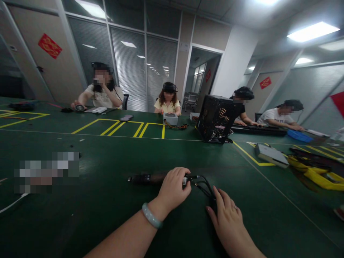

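My left hand, with a pale green bangle at the wrist, is closed around the right end of a dark electric screwdriver. The tool lies sideways on the green table, its narrow metal tip pointing left. From its right end a looped black cable runs toward my right hand. That hand rests with fingers stretched and thumb apart, the cable passing between thumb and forefinger. Where the cable goes under the palm is hidden.
Across the table stands a black computer case, with a grey power supply by a co-worker. To the right are a grey box and a yellow-black tool bag. A blurred patch with a white cable lies left. Several people sit opposite.
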`<state>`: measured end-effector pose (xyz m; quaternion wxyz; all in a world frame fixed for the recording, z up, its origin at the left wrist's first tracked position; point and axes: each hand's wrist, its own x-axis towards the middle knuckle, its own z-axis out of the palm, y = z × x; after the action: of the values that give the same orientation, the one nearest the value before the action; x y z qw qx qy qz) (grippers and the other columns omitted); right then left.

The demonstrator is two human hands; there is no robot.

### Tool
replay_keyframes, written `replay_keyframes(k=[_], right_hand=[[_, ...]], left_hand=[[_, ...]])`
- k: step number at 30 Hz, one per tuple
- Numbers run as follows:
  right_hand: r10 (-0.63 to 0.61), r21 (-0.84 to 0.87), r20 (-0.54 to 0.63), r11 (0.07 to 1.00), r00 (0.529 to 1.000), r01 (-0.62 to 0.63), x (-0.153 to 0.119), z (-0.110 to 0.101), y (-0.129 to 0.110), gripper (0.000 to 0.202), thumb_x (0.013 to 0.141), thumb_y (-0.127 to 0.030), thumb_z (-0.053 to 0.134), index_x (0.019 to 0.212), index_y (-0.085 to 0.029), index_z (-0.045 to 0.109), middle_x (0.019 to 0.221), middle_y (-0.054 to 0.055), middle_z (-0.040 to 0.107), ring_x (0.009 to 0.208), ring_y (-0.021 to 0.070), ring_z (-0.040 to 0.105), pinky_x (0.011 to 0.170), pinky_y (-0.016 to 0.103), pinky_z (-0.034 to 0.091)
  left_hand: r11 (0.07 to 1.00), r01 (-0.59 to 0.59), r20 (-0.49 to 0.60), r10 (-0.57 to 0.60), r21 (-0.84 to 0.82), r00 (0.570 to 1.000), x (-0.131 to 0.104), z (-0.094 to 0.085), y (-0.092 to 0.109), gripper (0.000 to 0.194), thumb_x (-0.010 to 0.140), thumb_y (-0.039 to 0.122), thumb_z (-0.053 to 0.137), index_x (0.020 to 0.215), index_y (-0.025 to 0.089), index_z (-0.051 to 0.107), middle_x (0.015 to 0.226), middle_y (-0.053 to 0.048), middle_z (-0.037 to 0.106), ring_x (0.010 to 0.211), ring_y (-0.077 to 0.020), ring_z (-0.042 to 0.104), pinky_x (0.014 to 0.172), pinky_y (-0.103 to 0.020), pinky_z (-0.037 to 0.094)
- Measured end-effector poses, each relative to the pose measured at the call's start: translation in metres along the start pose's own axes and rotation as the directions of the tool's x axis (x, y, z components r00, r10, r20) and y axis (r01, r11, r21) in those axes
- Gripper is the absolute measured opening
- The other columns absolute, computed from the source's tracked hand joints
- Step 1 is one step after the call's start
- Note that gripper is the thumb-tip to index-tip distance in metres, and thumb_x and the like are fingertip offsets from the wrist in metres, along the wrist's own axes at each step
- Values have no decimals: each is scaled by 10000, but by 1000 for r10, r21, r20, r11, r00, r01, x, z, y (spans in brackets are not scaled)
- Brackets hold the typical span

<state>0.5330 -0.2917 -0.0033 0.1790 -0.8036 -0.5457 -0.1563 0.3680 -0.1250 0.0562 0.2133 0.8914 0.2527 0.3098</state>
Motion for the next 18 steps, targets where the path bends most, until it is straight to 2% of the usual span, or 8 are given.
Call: replay_keyframes(k=[3, 6, 9, 12, 15, 18], right_hand=[[40, -4, 2, 999, 999, -40, -20, -10, 20, 476, 930, -438, 400, 1368, -255, 426, 1159, 144, 583, 932, 330, 644, 761, 462, 524], [99, 33, 102, 994, 990, -103, -10, -27, 35, 465, 950, -500, 369, 1327, -239, 449, 1063, 110, 648, 851, 279, 675, 690, 388, 540], [100, -17, 184, 995, 978, -99, 27, -44, 55, 468, 939, -573, 381, 1268, -264, 507, 968, 65, 698, 842, 267, 679, 732, 383, 520], [85, -64, 194, 995, 977, -73, 76, -50, 76, 422, 960, -553, 350, 1167, -264, 578, 972, 58, 712, 884, 259, 670, 735, 350, 483], [162, -79, 193, 986, 968, -149, 117, -40, 85, 441, 976, -548, 308, 1093, -258, 618, 911, 64, 715, 844, 248, 665, 679, 309, 441], [254, 4, 207, 965, 945, -261, 135, -18, 79, 516, 981, -578, 252, 1012, -241, 642, 879, 75, 712, 841, 234, 660, 650, 280, 411]], left_hand=[[998, 22, 88, -27, 55, 996, 0, 4, -3, 310, 854, 268, 546, 1162, 227, 557, 1187, -58, 596, 1127, -259, 531, 1020, -445, 388], [994, 20, 138, -35, 106, 990, -2, 6, -7, 383, 871, 322, 556, 1243, 231, 528, 1268, -61, 564, 1180, -276, 504, 1043, -477, 363], [990, 28, 150, -49, 137, 987, -3, 9, -11, 417, 881, 330, 565, 1286, 247, 510, 1291, -60, 550, 1193, -281, 493, 1027, -480, 375], [990, 39, 159, -61, 138, 985, -2, 10, -14, 386, 898, 316, 546, 1279, 264, 519, 1261, -53, 562, 1165, -276, 507, 1003, -476, 394], [990, 32, 160, -54, 137, 986, 0, 10, -15, 365, 905, 311, 532, 1267, 256, 527, 1243, -53, 565, 1143, -274, 511, 985, -474, 404], [990, 11, 160, -33, 139, 987, 0, 9, -14, 348, 910, 301, 519, 1254, 250, 530, 1226, -50, 564, 1126, -263, 510, 975, -462, 408]])
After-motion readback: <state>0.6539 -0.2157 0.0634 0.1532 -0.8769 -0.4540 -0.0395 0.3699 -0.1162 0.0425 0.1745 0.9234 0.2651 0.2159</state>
